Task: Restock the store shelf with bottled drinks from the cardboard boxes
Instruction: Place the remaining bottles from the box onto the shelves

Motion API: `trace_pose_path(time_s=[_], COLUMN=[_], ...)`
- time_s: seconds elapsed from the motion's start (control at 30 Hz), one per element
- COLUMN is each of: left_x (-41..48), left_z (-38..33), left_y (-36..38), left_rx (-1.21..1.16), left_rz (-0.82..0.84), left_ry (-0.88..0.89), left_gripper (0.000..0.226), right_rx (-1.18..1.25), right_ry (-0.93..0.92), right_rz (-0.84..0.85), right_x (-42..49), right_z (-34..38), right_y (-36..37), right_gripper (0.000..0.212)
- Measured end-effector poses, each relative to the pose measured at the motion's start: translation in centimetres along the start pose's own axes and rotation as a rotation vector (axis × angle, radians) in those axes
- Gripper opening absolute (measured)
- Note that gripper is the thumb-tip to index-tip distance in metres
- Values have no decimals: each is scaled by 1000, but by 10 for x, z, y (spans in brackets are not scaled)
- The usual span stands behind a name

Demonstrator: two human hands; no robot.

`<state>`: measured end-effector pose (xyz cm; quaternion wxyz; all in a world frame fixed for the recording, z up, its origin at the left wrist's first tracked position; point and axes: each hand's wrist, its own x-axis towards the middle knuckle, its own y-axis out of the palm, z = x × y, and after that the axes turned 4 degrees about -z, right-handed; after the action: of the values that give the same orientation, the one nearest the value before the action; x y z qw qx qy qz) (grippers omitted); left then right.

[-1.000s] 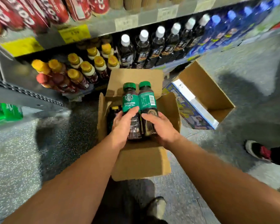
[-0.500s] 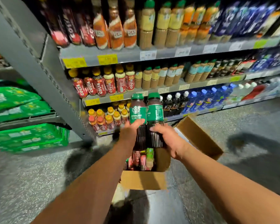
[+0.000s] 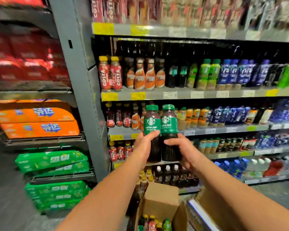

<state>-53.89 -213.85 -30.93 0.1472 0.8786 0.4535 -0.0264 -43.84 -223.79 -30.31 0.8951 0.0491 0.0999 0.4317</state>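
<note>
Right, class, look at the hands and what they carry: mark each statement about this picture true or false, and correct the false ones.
1. The left hand grips the left bottle and the right hand grips the right bottle. True.
2. The two bottles are held well apart. False: they touch side by side.
3. Both bottles have yellow caps. False: the caps are green.
4. The cardboard box below the hands holds bottles. True.

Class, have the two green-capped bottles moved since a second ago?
Yes. The bottles rose out of the box, now level with a middle shelf.
</note>
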Motion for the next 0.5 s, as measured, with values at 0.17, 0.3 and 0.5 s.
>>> trace_pose_path(time_s=[0.17,0.3,0.5], left_x=[-3,3,34], left_z=[-40,-59,-78], left_y=[10,21,45], left_rx=[-23,-33,22], left_rz=[-3,-3,13], left_ry=[51,77,125], left_gripper=[45,41,44], right_rx=[-9,-43,-10], right_ry=[-66,-120,-146], right_rz=[0,-43,-100], right_x=[-2,6,34], right_z=[38,60,84], right_y=[9,8,-8], right_gripper=[45,47,37])
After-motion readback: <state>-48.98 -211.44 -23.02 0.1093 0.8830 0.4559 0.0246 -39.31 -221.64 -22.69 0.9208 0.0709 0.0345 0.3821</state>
